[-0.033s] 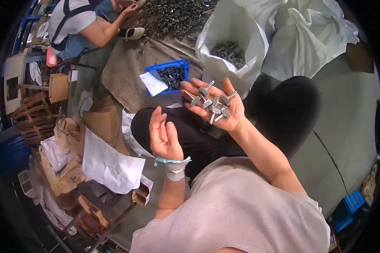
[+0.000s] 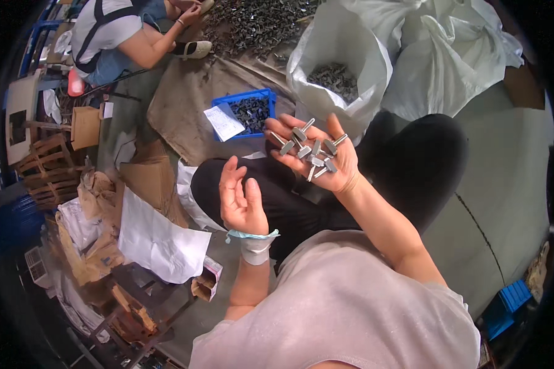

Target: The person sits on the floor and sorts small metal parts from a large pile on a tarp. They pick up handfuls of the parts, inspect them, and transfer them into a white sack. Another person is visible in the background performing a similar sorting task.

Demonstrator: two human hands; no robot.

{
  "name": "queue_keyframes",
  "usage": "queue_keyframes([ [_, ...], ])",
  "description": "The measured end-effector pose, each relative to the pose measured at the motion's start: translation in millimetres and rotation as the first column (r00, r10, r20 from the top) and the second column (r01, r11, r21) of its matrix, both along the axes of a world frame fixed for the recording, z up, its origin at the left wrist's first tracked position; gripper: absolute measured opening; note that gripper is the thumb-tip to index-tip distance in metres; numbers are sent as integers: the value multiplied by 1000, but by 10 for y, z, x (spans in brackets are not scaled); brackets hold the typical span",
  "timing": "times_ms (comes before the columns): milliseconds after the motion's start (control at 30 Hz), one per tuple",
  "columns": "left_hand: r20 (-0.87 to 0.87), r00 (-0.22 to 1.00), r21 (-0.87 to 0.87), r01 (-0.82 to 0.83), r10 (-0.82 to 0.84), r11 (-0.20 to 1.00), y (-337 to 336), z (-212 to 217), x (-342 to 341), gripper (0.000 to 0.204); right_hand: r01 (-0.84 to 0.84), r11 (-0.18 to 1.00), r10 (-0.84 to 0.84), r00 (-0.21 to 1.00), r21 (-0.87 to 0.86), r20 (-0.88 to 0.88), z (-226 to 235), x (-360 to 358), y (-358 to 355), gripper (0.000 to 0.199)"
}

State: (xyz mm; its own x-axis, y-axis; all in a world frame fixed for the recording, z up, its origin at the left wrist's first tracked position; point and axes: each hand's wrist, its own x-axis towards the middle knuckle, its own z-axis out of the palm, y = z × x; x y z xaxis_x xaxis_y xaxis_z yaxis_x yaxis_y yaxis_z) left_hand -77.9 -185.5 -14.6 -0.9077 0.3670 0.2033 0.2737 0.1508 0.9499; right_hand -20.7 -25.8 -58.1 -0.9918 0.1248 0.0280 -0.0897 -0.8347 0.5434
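My right hand (image 2: 341, 169) is turned palm up. Across its palm and fingers lies a loose handful of metal T-head bolts (image 2: 303, 150), with grey block heads and shiny shanks pointing various ways. My left hand (image 2: 243, 206) hangs in front of my left knee, palm partly up and fingers slightly curled, with nothing in it. A pale blue band circles that wrist. Beyond my hands, a blue crate (image 2: 244, 96) contains many dark metal pieces (image 2: 250, 114). A white paper slip (image 2: 223, 122) rests over its near left corner.
A white woven sack (image 2: 375, 86) stands open with metal parts inside, beside another sack (image 2: 455, 67). More parts form a heap (image 2: 246, 27) on brown sheeting (image 2: 178, 117). Another person (image 2: 120, 37) sits far left. Cardboard (image 2: 148, 175) and a white sheet (image 2: 160, 237) lie left. A blue bin (image 2: 508, 304) stands right.
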Motion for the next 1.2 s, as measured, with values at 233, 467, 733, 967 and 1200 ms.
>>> queue_keyframes([
  [233,-16,998,-57,61,-62,997,79,30,10,19,-24,999,27,998,-38,61,31,-42,9,77],
  [467,0,1000,-9,0,0,1000,77,3,-213,20,-13,926,-29,994,376,108,287,-142,822,77],
  [733,5,1000,7,-8,8,1000,287,-66,-614,22,-743,49,-351,613,667,708,45,-431,1785,70],
  [967,145,989,157,-64,41,986,865,-187,-1486,22,-623,-49,-463,706,780,535,468,-325,1963,56],
  [1200,195,980,70,-65,51,995,1768,-1658,-2545,13,-592,-77,-704,602,803,376,605,-234,2099,37],
])
